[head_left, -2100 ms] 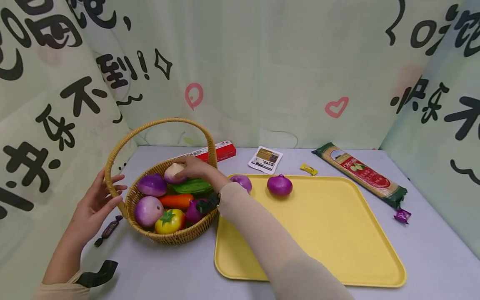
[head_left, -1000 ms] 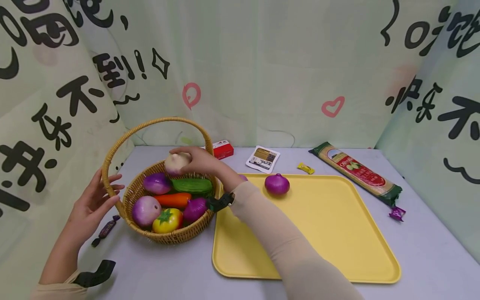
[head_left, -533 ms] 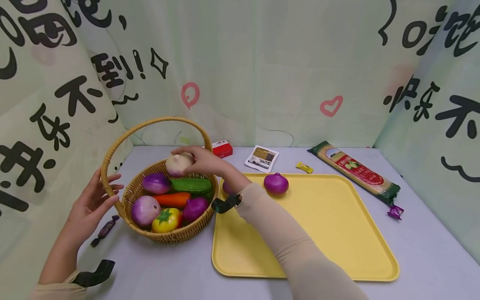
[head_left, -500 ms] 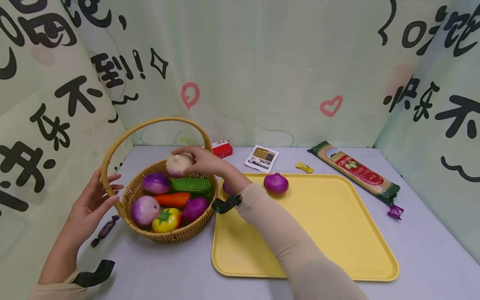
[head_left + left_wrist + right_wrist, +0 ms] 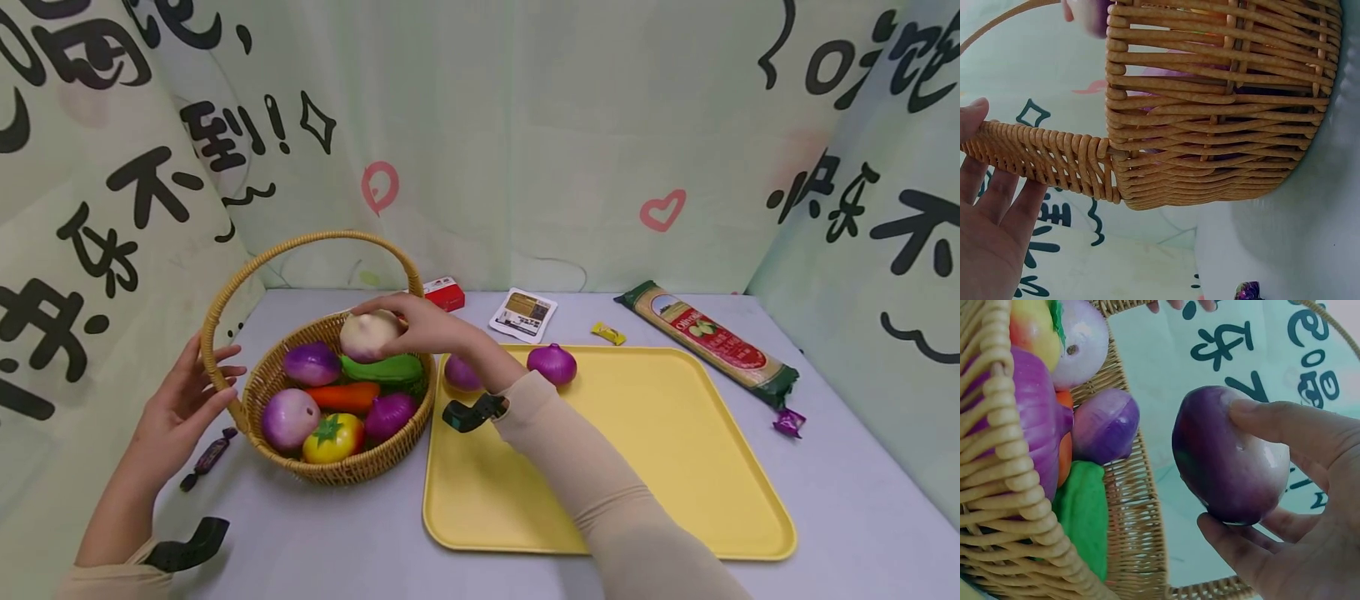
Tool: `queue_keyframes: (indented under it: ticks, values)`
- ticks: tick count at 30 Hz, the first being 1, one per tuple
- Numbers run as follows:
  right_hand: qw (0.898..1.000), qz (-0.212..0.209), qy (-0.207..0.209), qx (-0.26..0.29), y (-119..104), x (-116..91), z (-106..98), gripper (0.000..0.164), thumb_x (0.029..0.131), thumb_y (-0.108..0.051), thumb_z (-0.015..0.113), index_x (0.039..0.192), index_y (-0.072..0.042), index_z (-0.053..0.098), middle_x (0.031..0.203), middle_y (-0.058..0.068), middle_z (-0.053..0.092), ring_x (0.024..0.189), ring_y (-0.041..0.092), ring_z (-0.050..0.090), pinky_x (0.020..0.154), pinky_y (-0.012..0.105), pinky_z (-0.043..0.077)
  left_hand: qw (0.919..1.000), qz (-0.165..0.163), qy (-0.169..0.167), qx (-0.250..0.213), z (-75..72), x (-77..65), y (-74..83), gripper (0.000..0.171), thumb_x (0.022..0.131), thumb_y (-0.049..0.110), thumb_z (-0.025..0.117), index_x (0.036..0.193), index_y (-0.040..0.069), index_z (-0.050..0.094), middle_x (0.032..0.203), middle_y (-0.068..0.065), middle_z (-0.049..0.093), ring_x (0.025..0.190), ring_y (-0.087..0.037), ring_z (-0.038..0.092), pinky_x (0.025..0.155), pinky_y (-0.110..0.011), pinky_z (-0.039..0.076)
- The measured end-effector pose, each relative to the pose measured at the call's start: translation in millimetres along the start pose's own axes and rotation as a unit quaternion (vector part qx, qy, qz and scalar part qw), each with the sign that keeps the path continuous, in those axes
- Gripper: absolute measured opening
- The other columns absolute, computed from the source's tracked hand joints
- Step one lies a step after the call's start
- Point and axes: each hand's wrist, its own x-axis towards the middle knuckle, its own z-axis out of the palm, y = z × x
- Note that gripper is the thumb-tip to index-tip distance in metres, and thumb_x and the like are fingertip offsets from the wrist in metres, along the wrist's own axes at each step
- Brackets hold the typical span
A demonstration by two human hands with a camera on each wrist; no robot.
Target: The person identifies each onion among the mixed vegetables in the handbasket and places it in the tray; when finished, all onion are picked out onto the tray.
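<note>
My right hand (image 5: 435,325) grips a round purple-and-white turnip (image 5: 371,336) above the back right of the wicker basket (image 5: 341,473). In the right wrist view the thumb lies on one side of the turnip and the fingers on the other. My left hand (image 5: 174,417) holds the lower left of the basket handle (image 5: 322,242), its thumb and fingers on opposite sides. Inside the basket are a purple-and-white round vegetable (image 5: 291,419), a purple one (image 5: 311,364), a green cucumber-like vegetable (image 5: 384,368), a carrot (image 5: 345,396), a yellow-red tomato (image 5: 333,438) and a purple onion (image 5: 390,417).
A yellow tray (image 5: 615,467) lies right of the basket, with a purple onion (image 5: 552,364) and another purple vegetable (image 5: 461,373) at its back edge. Behind are a red box (image 5: 445,294), a white packet (image 5: 523,315), a yellow candy (image 5: 608,333) and a pasta bag (image 5: 708,342).
My right hand has lifted the turnip from among the vegetables and brought it slightly right and nearer. The left hand stays at the handle.
</note>
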Motion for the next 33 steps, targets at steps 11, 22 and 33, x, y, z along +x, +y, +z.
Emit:
queue_keyframes:
  ticks: [11, 22, 33]
  values:
    - [1.0, -0.011, -0.003, 0.005, -10.3, -19.6, -8.6, 0.055, 0.08, -0.02, 0.074, 0.132, -0.021, 0.054, 0.138, -0.003, 0.05, 0.12, 0.011, 0.047, 0.097, 0.023, 0.043, 1.0, 0.001, -0.005, -0.003, -0.9, 0.7, -0.4, 0.086, 0.088, -0.009, 0.054, 0.153, 0.025, 0.01, 0.132, 0.026, 0.045, 0.11, 0.014, 0.051, 0.081, -0.001, 0.044]
    - [1.0, -0.021, 0.002, 0.021, -17.5, -45.7, -24.7, 0.054, 0.081, -0.016, 0.072, 0.132, -0.02, 0.055, 0.136, 0.0, 0.049, 0.118, 0.014, 0.047, 0.097, 0.036, 0.047, 1.0, 0.005, -0.005, 0.002, -1.2, 0.6, -0.9, 0.084, 0.089, -0.009, 0.054, 0.153, 0.025, 0.01, 0.132, 0.027, 0.045, 0.11, 0.014, 0.051, 0.081, -0.001, 0.044]
    - [0.999, 0.028, 0.022, 0.037, -16.2, -74.4, -43.0, 0.057, 0.077, -0.021, 0.077, 0.129, -0.026, 0.056, 0.137, -0.004, 0.046, 0.124, 0.013, 0.043, 0.099, 0.036, 0.047, 0.9999, 0.012, -0.009, 0.007, -2.6, 1.0, -2.9, 0.084, 0.089, -0.008, 0.053, 0.153, 0.024, 0.009, 0.132, 0.028, 0.043, 0.11, 0.016, 0.051, 0.081, -0.002, 0.044]
